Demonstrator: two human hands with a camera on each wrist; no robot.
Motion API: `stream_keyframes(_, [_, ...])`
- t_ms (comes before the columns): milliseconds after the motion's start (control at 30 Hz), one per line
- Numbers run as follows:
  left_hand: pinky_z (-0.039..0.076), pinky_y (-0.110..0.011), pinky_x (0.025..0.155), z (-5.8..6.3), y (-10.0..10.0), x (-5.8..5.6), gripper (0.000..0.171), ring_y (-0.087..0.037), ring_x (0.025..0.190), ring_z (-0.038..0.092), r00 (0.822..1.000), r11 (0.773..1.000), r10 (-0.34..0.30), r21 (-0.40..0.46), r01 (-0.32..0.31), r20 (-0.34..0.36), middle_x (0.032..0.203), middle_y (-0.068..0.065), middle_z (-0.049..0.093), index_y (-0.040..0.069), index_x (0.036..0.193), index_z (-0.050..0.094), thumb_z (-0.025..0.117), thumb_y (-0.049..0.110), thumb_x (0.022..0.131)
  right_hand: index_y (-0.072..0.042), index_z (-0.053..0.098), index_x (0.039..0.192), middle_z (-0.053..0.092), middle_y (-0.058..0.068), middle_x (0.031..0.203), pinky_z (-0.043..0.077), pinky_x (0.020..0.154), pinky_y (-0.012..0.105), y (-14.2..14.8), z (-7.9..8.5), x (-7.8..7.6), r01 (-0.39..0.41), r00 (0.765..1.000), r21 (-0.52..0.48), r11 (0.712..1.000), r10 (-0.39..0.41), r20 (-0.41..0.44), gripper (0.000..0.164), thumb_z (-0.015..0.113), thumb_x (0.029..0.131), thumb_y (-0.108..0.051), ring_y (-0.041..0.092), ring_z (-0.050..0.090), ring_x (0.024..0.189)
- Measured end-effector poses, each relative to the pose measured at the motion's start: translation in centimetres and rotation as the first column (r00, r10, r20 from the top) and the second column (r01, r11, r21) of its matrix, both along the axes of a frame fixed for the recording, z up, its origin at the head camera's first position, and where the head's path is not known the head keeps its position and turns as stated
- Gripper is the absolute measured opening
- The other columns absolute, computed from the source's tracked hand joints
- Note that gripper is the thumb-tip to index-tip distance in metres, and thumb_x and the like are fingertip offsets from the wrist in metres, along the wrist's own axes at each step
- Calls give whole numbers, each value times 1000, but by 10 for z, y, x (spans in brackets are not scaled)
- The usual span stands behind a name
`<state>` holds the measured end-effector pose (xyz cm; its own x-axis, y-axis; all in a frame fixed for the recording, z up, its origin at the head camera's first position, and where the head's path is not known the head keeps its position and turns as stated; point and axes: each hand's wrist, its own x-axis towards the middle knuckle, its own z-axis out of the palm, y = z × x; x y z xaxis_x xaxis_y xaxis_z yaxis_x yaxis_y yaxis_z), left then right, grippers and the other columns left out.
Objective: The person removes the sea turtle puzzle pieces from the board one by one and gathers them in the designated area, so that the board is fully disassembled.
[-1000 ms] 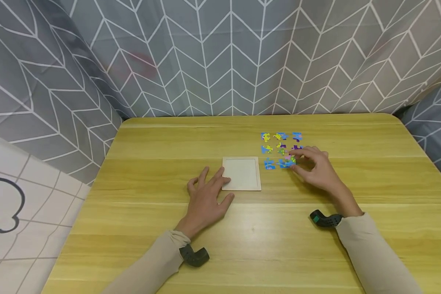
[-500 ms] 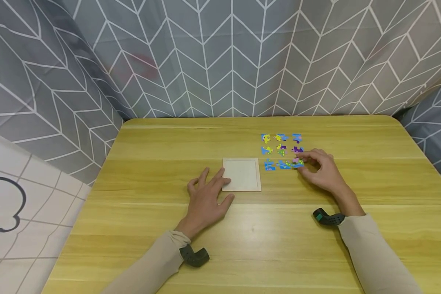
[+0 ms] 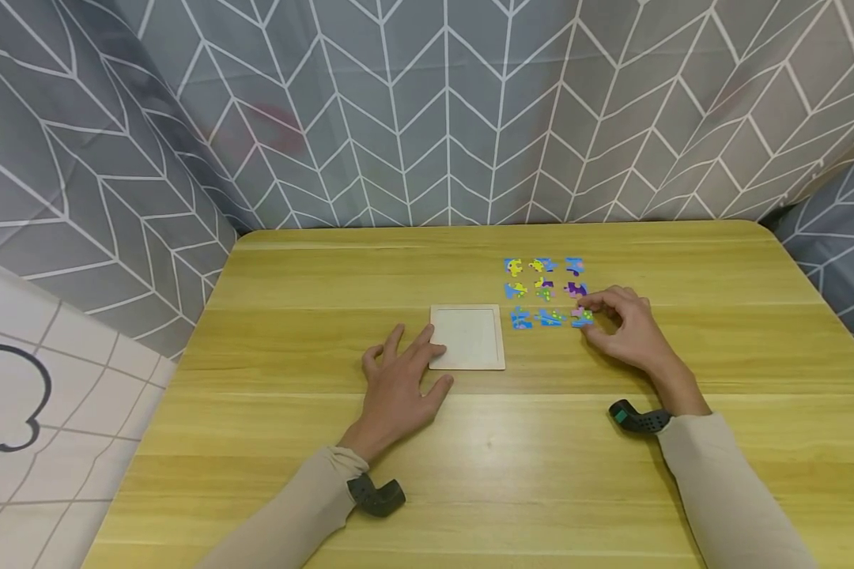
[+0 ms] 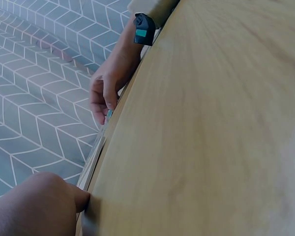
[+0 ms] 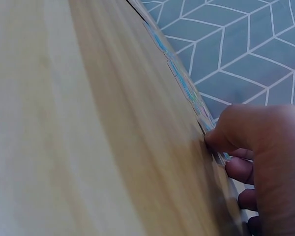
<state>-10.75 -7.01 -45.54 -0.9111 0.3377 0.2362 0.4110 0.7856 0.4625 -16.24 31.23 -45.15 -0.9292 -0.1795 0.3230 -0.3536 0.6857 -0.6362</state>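
Note:
In the head view my right hand [image 3: 626,332] pinches the lower right jigsaw puzzle piece [image 3: 582,318], blue with pink and green, between thumb and fingers at its right edge. That piece lies flat on the table. The other jigsaw pieces [image 3: 544,291], blue, yellow and purple, lie in three spaced rows up and left of the hand. My left hand [image 3: 402,391] rests with spread fingers, fingertips on the left edge of a pale square puzzle tray [image 3: 470,338]. In the right wrist view the thumb [image 5: 223,137] hides most of the pinched piece.
The wooden table [image 3: 484,474] ends at a rounded back edge. Behind it hangs a grey patterned curtain [image 3: 427,111]. To the left is a white curtain with grey lines [image 3: 57,411]. A black wrist device [image 3: 636,417] sits on the right arm.
My right hand has slid the lower right piece to the right, away from the bottom middle piece, opening a gap between them. The left hand and tray have stayed put.

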Motion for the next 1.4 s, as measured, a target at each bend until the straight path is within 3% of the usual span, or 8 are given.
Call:
stream_keyframes(533, [17,-61,107,2,1,-1,39,-41,152,28,1000,1000,2,-1,-2,-11,160,-1,46,23,128,66,62,45,96,-5,69,112,61,7,100,17,81,39,1,7,0,-18,999,57,998,16,32,31,74,82,-7,12,38,90])
stream_keyframes(1400, [17,-60,107,1,0,3,41,-42,152,27,1000,1000,14,1,-14,6,160,-2,46,22,130,64,62,44,96,-3,67,114,63,10,100,19,84,31,-2,5,4,4,1000,-29,1000,-3,29,30,70,84,-5,11,43,93])
